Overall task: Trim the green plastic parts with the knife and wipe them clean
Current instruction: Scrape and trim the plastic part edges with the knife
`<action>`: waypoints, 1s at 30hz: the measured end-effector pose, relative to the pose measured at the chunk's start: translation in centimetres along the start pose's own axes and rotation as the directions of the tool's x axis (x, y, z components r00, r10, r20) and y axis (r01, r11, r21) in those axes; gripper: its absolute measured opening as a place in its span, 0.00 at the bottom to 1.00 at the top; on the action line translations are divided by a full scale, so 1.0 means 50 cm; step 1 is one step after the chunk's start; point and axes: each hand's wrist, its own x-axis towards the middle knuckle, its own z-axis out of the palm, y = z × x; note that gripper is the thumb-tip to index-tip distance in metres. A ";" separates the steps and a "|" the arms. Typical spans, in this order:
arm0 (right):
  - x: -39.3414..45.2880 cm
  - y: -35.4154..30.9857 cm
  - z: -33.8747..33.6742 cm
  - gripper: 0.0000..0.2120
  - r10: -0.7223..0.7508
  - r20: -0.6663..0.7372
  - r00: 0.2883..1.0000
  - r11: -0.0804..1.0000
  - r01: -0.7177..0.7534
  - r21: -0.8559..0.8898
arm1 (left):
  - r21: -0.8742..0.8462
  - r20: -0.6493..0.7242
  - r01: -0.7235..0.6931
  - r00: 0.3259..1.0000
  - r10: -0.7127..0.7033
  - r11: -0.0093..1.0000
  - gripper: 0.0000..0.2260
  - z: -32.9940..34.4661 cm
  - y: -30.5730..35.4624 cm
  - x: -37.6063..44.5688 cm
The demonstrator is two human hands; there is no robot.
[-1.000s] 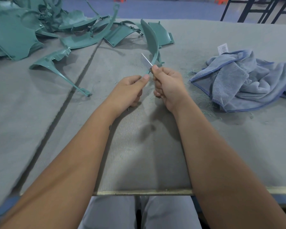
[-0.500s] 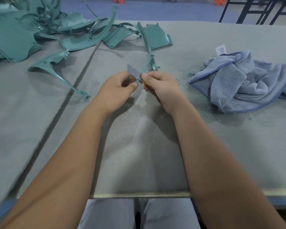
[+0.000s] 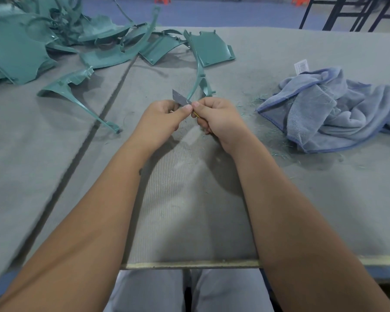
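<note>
A thin curved green plastic strip arcs up from between my hands toward the back of the table. My left hand pinches its near end between thumb and fingers. Right beside it, my right hand grips a utility knife whose yellow handle just peeks out below the thumb. The grey knife blade points up and left, lying against the strip's near end above my left thumb. The thumbs almost touch. A crumpled blue cloth lies on the table to the right.
A heap of green plastic parts fills the back left; one forked green piece lies nearer, left of my hands. Green shavings are scattered near the cloth. The grey felt table ends at its front edge above my lap.
The blade has slid down the strip toward me and to the left, from above my right hand to over my left thumb. Both hands shifted slightly left; the strip leans further back.
</note>
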 end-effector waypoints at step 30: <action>-0.009 -0.003 0.011 0.16 -0.011 -0.170 0.985 0.995 0.028 0.097 | 0.125 0.007 -0.085 0.996 0.085 0.989 0.22 -0.022 -0.019 0.014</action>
